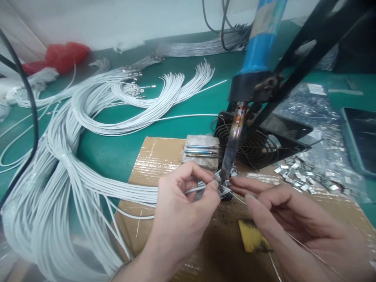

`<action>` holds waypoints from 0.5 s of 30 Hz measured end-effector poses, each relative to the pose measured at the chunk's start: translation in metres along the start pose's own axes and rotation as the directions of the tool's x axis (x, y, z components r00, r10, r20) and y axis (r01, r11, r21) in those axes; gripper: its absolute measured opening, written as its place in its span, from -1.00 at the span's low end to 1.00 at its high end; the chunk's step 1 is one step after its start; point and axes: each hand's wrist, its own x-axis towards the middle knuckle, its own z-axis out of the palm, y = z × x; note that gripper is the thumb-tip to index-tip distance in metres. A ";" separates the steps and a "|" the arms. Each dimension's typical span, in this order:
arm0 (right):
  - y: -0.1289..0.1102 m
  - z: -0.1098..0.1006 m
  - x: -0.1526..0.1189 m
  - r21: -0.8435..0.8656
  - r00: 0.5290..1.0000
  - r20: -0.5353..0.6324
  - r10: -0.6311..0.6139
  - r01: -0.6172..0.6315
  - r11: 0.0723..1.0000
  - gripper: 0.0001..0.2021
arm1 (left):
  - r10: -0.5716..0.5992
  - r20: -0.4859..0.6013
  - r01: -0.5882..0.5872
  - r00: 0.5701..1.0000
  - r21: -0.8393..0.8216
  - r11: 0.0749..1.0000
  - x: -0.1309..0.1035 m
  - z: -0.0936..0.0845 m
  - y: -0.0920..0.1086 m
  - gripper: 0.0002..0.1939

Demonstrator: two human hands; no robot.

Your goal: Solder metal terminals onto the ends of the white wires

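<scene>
Near the centre, my left hand (188,211) pinches the end of a white cable just left of the soldering iron's tip (226,170). The blue-handled iron (258,51) points down from a black stand. My right hand (293,219) is to the right of the tip, its thumb and fingers closed around a thin solder wire (311,252) whose end reaches toward the tip. Small metal pieces lie at the tip, partly hidden by my fingers. A thick bundle of white cables (117,186) runs behind my left hand to the left.
Brown cardboard (155,156) covers the green table (190,127). A grey block (202,143) and black fan (258,145) stand behind my hands. Loose metal pieces (305,174), a plastic bag (305,113) and a phone-like device (362,137) lie right. A yellow sponge (252,235) sits in front.
</scene>
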 end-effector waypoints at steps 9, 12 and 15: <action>0.011 -0.012 0.012 -0.067 0.995 0.070 -0.070 0.075 0.995 -0.68 | 0.005 -0.013 -0.005 1.000 0.005 1.000 0.001 0.000 -0.003 -0.86; 0.012 -0.010 0.014 -0.057 0.995 0.036 -0.093 0.095 0.994 -0.66 | 0.001 -0.014 -0.001 1.000 0.025 1.000 -0.001 -0.001 -0.004 -0.87; 0.011 -0.009 0.014 -0.055 0.994 0.036 -0.105 0.107 0.993 -0.66 | -0.007 -0.018 0.008 1.000 0.040 0.999 -0.001 -0.001 -0.005 -0.87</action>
